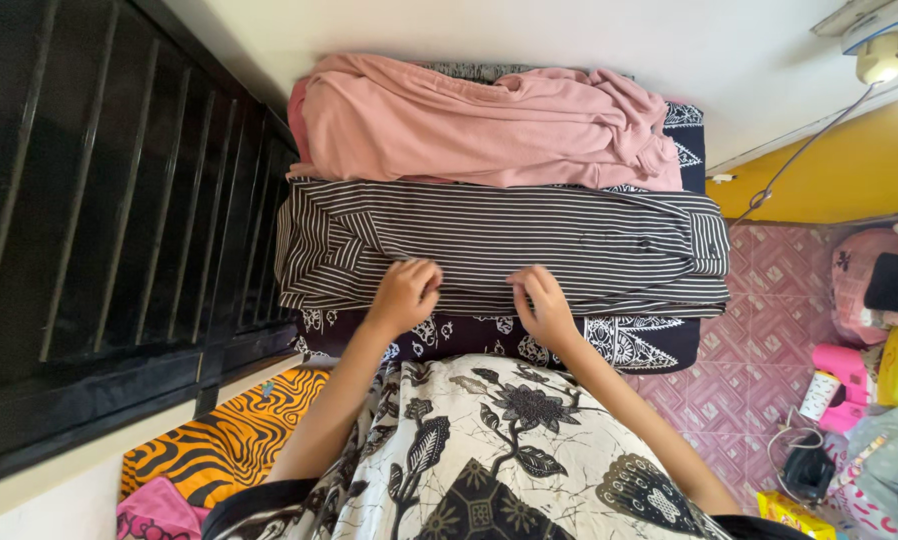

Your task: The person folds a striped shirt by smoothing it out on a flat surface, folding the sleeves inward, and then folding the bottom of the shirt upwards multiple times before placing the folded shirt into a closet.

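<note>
At the far left stands a black barred frame [99, 230], running from the near left edge up toward the wall. Below it, near the person, lies an orange tiger-striped cloth [234, 435] with a bit of pink fabric [159, 510] at its near corner.

In the middle, a folded striped shirt [529, 245], dark with thin white lines, lies across a dark cushion [639, 345] printed with white patterns. The shirt's collar sits at its left end. Just beyond it, touching its far edge, is a pink garment [489, 120], loosely bunched against the wall.

The left hand [404, 295] rests on the shirt's near edge, fingers curled under and pinching the fabric. The right hand [541, 300] is just beside it, a short gap between them, fingers likewise bent and gripping the same near edge. Both forearms reach out over a white lap cloth [509, 450] with black flowers.

To the right, a pink patterned floor [759, 370] shows, with a yellow wall [849, 170] beyond it. A white cable [809, 145] hangs down that wall. At the far right are pink and yellow items [869, 370], too cluttered to tell apart.
</note>
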